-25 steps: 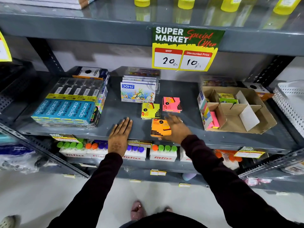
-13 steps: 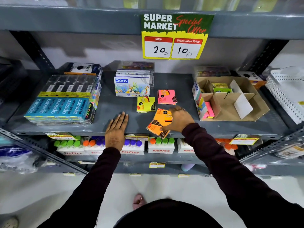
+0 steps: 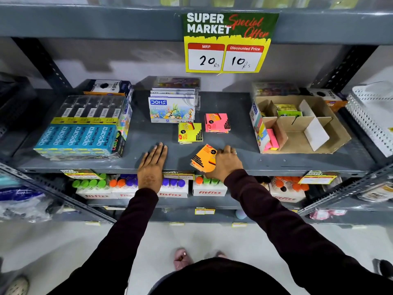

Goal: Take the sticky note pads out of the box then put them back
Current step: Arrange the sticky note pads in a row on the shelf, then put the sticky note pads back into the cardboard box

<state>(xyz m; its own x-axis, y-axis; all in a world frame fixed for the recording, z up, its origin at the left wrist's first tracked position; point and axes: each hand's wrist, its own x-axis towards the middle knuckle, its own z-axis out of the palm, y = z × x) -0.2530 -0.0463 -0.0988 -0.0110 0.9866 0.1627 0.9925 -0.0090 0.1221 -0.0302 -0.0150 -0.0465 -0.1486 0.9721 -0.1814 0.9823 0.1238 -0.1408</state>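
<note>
My right hand (image 3: 225, 162) grips an orange sticky note pad (image 3: 203, 157), tilted up off the front of the grey shelf (image 3: 229, 107). A yellow pad (image 3: 190, 132) and a pink pad (image 3: 216, 122) lie flat on the shelf behind it. To the right stands the open cardboard box (image 3: 331, 143) with dividers; pink pads (image 3: 271, 139) sit in its front left slot and yellow-green pads (image 3: 286, 109) at its back. My left hand (image 3: 152, 166) rests flat on the shelf's front edge, fingers together, holding nothing.
Teal Apsara pencil packs (image 3: 78, 138) fill the left of the shelf. A stack of Doms pastel boxes (image 3: 172, 108) stands behind the pads. A white perforated basket (image 3: 372, 116) is at the far right. Fitfizz bottles (image 3: 209, 186) line the shelf below. A price sign (image 3: 227, 42) hangs above.
The orange pad lay flat under my right hand; now that hand has closed on it and tipped it up at the shelf front. My left hand has stayed put.
</note>
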